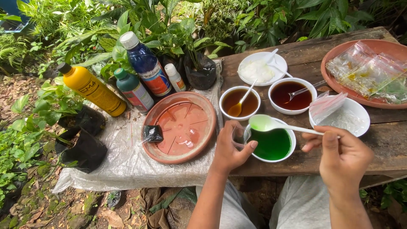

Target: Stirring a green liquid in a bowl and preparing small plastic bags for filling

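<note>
Filling step: my left hand [229, 150] pinches a small clear bag [240, 136], right hand [341, 157] closed on green-loaded white spoon [271, 124] over green bowl [273, 145]; next needs steady tipping into the bag.

Both forearms are bare, with no sleeves, rings or watch showing behind either grip. Light grey trousers cover the knees below the arms.

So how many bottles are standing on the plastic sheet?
4. A yellow bottle farthest left, a green bottle beside it, a tall blue bottle behind, and a small white bottle rightmost. Foliage might hide others.
</note>
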